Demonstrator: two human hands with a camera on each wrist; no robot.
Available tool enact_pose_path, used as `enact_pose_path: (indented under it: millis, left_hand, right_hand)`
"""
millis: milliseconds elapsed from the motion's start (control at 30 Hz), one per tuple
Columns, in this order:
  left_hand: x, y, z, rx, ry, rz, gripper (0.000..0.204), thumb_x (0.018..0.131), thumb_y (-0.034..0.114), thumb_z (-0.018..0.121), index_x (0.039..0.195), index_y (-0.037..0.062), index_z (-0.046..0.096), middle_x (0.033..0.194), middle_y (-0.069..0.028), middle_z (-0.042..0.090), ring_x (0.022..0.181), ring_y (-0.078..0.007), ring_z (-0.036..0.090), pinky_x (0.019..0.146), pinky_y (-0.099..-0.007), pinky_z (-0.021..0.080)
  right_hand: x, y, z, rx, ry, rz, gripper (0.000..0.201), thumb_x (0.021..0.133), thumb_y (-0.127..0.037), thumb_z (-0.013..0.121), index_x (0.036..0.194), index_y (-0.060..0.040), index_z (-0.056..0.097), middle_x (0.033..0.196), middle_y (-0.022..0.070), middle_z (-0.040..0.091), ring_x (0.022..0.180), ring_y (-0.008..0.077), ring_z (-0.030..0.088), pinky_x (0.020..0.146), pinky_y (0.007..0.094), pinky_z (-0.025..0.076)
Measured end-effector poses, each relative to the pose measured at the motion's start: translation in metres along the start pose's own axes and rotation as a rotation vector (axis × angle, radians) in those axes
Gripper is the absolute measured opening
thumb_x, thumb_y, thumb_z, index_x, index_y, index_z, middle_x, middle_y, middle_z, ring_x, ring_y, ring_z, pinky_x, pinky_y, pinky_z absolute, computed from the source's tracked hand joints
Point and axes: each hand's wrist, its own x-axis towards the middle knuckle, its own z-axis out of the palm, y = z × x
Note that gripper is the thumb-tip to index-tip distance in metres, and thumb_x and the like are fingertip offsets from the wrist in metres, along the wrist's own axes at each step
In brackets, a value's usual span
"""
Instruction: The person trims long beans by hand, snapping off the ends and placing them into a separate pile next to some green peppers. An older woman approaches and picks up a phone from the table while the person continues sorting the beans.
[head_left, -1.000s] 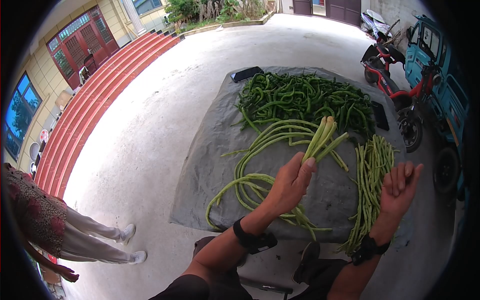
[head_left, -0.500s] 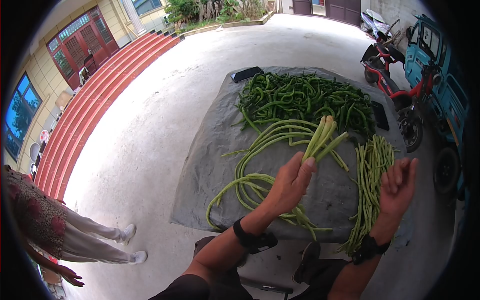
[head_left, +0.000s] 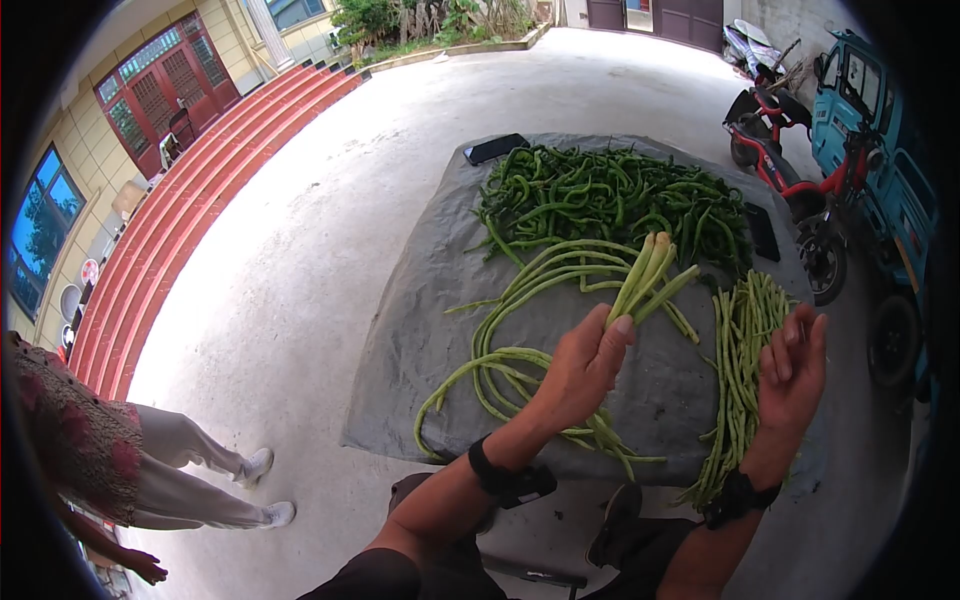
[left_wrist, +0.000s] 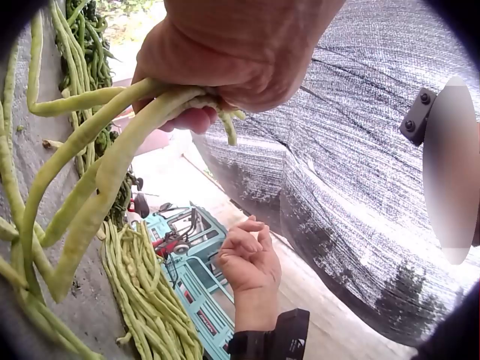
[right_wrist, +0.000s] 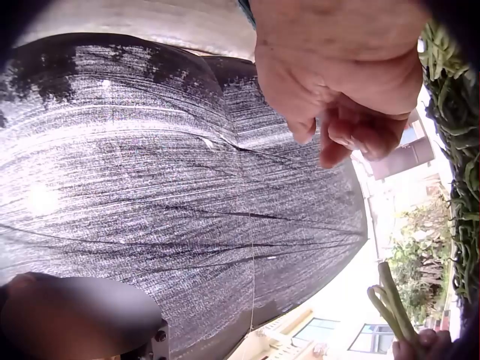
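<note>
My left hand (head_left: 588,362) grips a bunch of long green beans (head_left: 645,272) near one end. Their pale ends stick out beyond the thumb, and the long bodies loop back over the grey sheet (head_left: 400,380). In the left wrist view the beans (left_wrist: 112,165) bend down from under the fist. My right hand (head_left: 792,372) is raised over a pile of long beans (head_left: 742,370) at the sheet's right side. Its fingers are loosely bent, and nothing shows in them in the right wrist view, where the palm (right_wrist: 337,90) is seen close up.
A heap of green chili peppers (head_left: 610,195) covers the sheet's far side. One phone (head_left: 495,149) lies at its left, another (head_left: 761,232) at its right. A person (head_left: 90,440) stands at left. A red scooter (head_left: 785,170) and blue three-wheeler (head_left: 880,150) are parked at right.
My right hand has shifted slightly left and its fingers have moved a little. The left hand stays in place with the beans. The standing person at left has moved slightly.
</note>
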Motion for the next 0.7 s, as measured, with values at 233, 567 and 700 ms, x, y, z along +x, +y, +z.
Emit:
enact_pose_path:
  millis: [233, 567, 700]
  left_hand:
    - [0.003, 0.001, 0.002, 0.002, 0.02, 0.013, 0.04, 0.116, 0.041, 0.044, 0.101, 0.006, 0.058, 0.07, 0.003, 0.05, 0.058, -0.0058, 0.047, 0.054, -0.0239, 0.038]
    - [0.007, -0.005, -0.009, 0.05, 0.07, -0.032, 0.041, 0.115, 0.043, 0.045, 0.1, 0.0077, 0.059, 0.071, 0.0028, 0.052, 0.058, -0.0071, 0.049, 0.054, -0.0236, 0.039]
    - [0.005, -0.002, -0.009, 0.024, 0.08, -0.059, 0.039, 0.116, 0.037, 0.044, 0.098, 0.0051, 0.057, 0.068, 0.0031, 0.048, 0.056, -0.0057, 0.045, 0.053, -0.0238, 0.037]
  right_hand:
    - [-0.006, -0.011, 0.013, -0.104, 0.047, -0.078, 0.019, 0.11, -0.019, 0.06, 0.121, -0.0039, 0.063, 0.094, 0.0025, 0.062, 0.059, 0.0046, 0.047, 0.05, 0.0222, 0.041]
    - [0.062, -0.105, 0.009, -0.595, 0.254, -0.278, 0.022, 0.106, -0.027, 0.068, 0.099, -0.0068, 0.066, 0.077, -0.0015, 0.059, 0.06, 0.0071, 0.049, 0.053, 0.0249, 0.041]
    - [0.145, -0.133, -0.043, -0.993, 0.417, -0.192, 0.026, 0.104, -0.032, 0.068, 0.093, -0.0082, 0.068, 0.073, -0.0005, 0.064, 0.059, 0.0088, 0.057, 0.051, 0.0261, 0.046]
